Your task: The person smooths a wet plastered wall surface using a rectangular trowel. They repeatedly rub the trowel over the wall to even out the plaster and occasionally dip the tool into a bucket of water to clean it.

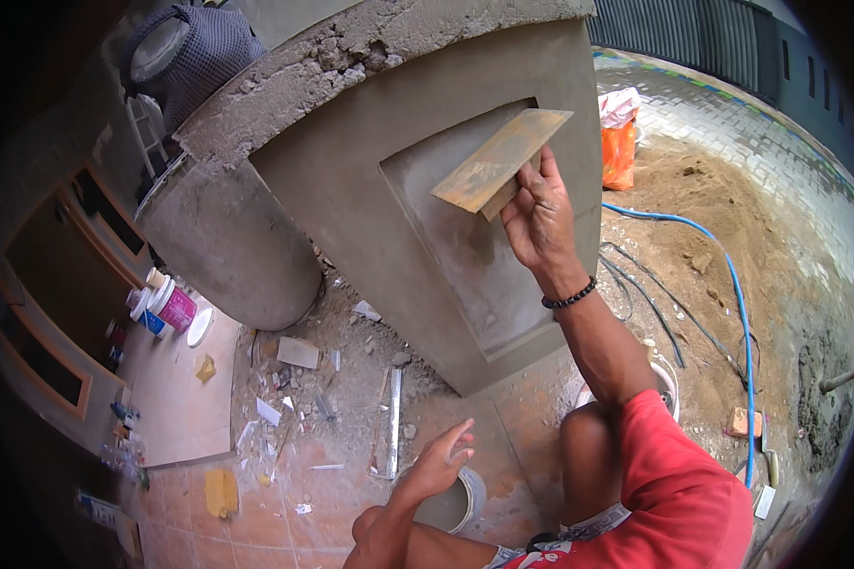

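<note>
The board [505,159] is in front of the wall [351,156], and your right hand [539,216] grips its handle [499,200]. Your left hand [436,465], lower down before the wall, is loosely spread and empty. The board looks light and stiff, best held by that handle.

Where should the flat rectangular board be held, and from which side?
Probably by the narrow bar on its underside, coming from below and the lower right, as the right hand does: the board tilts with its broad face upward, while the bar offers something slimmer to close around.
</note>
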